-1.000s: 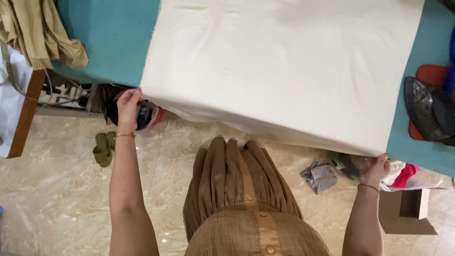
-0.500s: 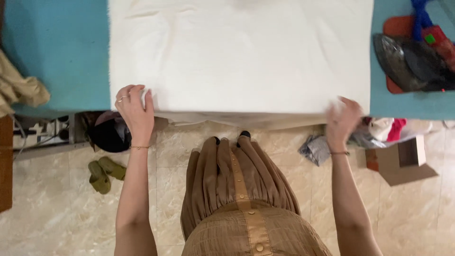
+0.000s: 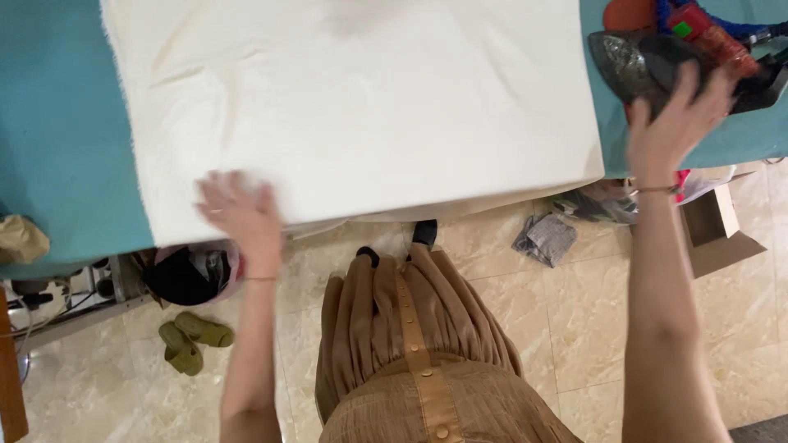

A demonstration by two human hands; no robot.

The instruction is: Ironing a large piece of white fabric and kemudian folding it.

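The cream cloth (image 3: 353, 107) lies flat across the teal table (image 3: 57, 148), its near edge hanging over. The left hand (image 3: 238, 213), blurred, seems to rest open on that edge. The right hand (image 3: 677, 115), fingers spread, holds nothing and reaches over the iron (image 3: 636, 61).

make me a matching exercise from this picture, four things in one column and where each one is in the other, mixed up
Things:
1. cream cloth
2. left hand
3. right hand
4. green slippers

Places:
A. on the tiled floor, under the table's edge
B. spread across the teal table
C. lifted by the iron at the table's far right
D. on the cloth's near edge, blurred

Pairs: 1-B, 2-D, 3-C, 4-A
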